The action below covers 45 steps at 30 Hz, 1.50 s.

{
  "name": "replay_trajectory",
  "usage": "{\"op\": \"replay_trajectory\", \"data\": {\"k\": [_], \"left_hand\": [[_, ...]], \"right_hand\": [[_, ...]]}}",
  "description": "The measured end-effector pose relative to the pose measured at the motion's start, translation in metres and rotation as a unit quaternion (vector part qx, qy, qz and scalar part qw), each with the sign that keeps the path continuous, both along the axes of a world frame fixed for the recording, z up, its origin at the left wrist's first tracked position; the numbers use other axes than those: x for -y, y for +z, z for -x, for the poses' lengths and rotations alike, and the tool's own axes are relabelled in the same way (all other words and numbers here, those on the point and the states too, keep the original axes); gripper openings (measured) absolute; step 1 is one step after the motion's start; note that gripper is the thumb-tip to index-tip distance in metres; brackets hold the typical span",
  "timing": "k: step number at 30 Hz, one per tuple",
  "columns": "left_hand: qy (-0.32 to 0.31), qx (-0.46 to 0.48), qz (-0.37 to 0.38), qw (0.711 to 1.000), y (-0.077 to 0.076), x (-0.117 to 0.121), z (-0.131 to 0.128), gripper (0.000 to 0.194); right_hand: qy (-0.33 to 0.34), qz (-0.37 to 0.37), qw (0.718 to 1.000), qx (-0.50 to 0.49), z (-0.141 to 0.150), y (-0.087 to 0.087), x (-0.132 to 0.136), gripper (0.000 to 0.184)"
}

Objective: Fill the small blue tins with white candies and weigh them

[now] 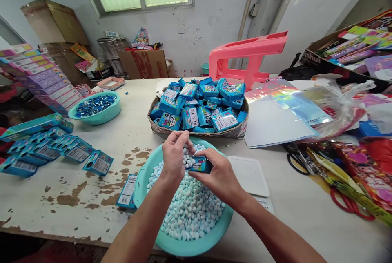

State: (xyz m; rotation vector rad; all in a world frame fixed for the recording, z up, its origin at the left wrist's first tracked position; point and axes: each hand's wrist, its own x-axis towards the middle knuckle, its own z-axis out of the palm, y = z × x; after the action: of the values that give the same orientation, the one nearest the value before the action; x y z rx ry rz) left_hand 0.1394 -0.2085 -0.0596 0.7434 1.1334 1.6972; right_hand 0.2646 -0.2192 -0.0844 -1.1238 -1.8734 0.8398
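Observation:
Over a turquoise basin (225, 224) of pale blue and white candies (192, 214), both hands are close together. My left hand (176, 152) is cupped around a small heap of the candies. A small blue candy box (197, 164) lies tilted in my right hand (219, 175), gripped between thumb and fingers, with one end facing the candies in the left hand. Behind the basin, a cardboard tray (202, 133) is piled with similar blue boxes (191, 118). One flat blue carton (127, 191) lies beside the basin's left edge.
Several blue boxes (98, 162) stand on the left of the worn table (119, 218). Farther back is a smaller turquoise bowl (104, 120) of shiny blue pieces. A white scale (249, 175) sits right of the basin. A pink stool (245, 56), plastic sheets and scissors (349, 206) are also there.

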Motion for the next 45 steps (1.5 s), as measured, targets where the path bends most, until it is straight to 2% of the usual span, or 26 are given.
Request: {"op": "replay_trajectory", "data": {"k": [3,12,17,21,25,28,31,34,35,36,37,38,40,42,45], "left_hand": [[0.003,0.002,-0.009,1.000,0.001,0.000,-0.003,0.023],[0.000,0.008,0.017,1.000,0.003,0.005,-0.006,0.022],[0.023,-0.024,-0.007,0.999,0.008,0.008,-0.010,0.021],[0.002,-0.024,0.010,1.000,0.005,0.005,-0.012,0.021],[-0.019,-0.043,-0.009,0.999,0.002,0.004,-0.014,0.020],[-0.016,-0.051,-0.004,0.999,0.006,0.005,-0.013,0.019],[-0.032,-0.015,-0.004,0.999,0.010,0.005,-0.004,0.019],[-0.018,0.013,0.017,1.000,0.002,-0.001,0.011,0.023],[-0.007,-0.015,0.032,0.999,-0.005,-0.005,0.016,0.024],[-0.004,-0.082,0.048,0.995,-0.015,-0.010,0.022,0.024],[-0.011,-0.176,0.063,0.982,-0.027,-0.015,0.026,0.024],[-0.028,-0.278,0.075,0.957,-0.039,-0.021,0.029,0.024],[-0.067,-0.433,0.079,0.895,-0.064,-0.030,0.031,0.021],[-0.096,-0.502,0.072,0.856,-0.083,-0.033,0.025,0.020],[-0.138,-0.585,0.091,0.794,-0.094,-0.024,0.010,0.023]], "right_hand": [[0.017,0.001,1.000,-0.004,-0.002,-0.001,-0.001,0.033],[0.012,0.022,0.999,-0.027,-0.006,0.003,0.001,0.030],[0.005,0.013,0.999,-0.051,-0.008,0.006,0.004,0.030],[0.017,0.018,0.998,-0.049,-0.007,0.004,0.003,0.032],[0.009,0.024,0.998,-0.059,-0.006,0.003,0.001,0.030],[0.013,0.043,0.997,-0.064,-0.009,0.002,0.000,0.030],[0.007,0.080,0.994,-0.081,-0.020,0.001,-0.001,0.029],[-0.022,0.102,0.989,-0.101,-0.033,0.000,0.000,0.033],[-0.037,0.108,0.988,-0.107,-0.037,-0.001,0.001,0.034],[-0.050,0.113,0.986,-0.110,-0.040,-0.002,0.001,0.034],[-0.058,0.115,0.986,-0.110,-0.043,-0.002,0.001,0.034],[-0.061,0.109,0.986,-0.108,-0.045,-0.003,0.001,0.035],[-0.056,0.087,0.989,-0.110,-0.048,-0.004,0.002,0.037],[-0.062,0.069,0.987,-0.128,-0.049,-0.003,0.002,0.038],[-0.072,0.068,0.986,-0.136,-0.047,0.001,0.002,0.039]]}}
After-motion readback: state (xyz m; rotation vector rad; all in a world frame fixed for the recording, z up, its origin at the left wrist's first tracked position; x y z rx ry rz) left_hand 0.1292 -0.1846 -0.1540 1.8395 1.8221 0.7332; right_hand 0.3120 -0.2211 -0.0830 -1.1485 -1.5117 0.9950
